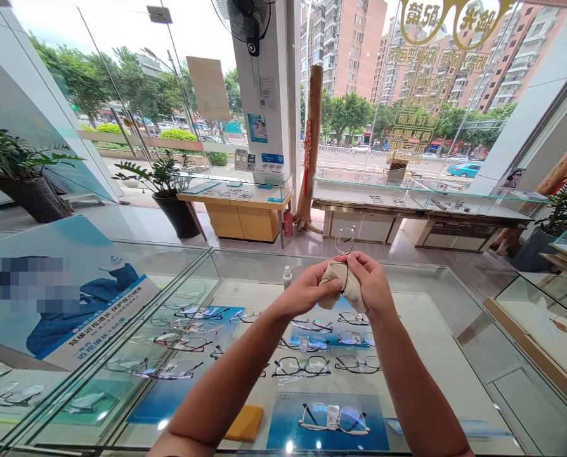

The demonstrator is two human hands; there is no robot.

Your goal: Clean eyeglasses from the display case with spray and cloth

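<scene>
A pair of thin-framed eyeglasses (345,240) is held up over the glass display counter, one lens pointing upward and away. Around its lower part wraps a beige cleaning cloth (356,297). My left hand (308,287) is closed on the cloth, thumb pressed across it. My right hand (373,282) pinches the frame by its middle, with cloth also against the fingers. The other lens is hidden in the folds. Just left of my hands stands a small white spray bottle (287,277) on the counter.
Rows of eyeglasses (302,365) lie in the glass counter (436,355) below my arms. Near the front edge are a pair on a blue board (328,441) and an orange case (245,423). A poster board (65,298) leans at left. Further display cases (243,212) stand beyond.
</scene>
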